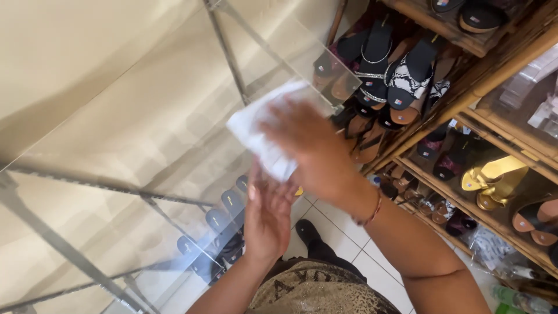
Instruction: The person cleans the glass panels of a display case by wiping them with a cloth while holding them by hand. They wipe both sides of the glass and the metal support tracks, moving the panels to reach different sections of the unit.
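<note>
My right hand (pixel 311 148) presses a white cloth (pixel 261 125) flat against a clear glass shelf (pixel 145 116), fingers spread over the cloth and blurred. My left hand (pixel 267 218) is held palm up just under the shelf's near edge, below the cloth, with fingers together and nothing in it. A beaded bracelet (pixel 372 212) is on my right wrist.
The glass shelf rests on a grey metal frame (pixel 226 52). Wooden shelves (pixel 465 110) at the right hold several sandals, black, patterned and gold (pixel 494 177). Dark sandals (pixel 224 218) show through the glass below. White floor tiles (pixel 343 232) lie underneath.
</note>
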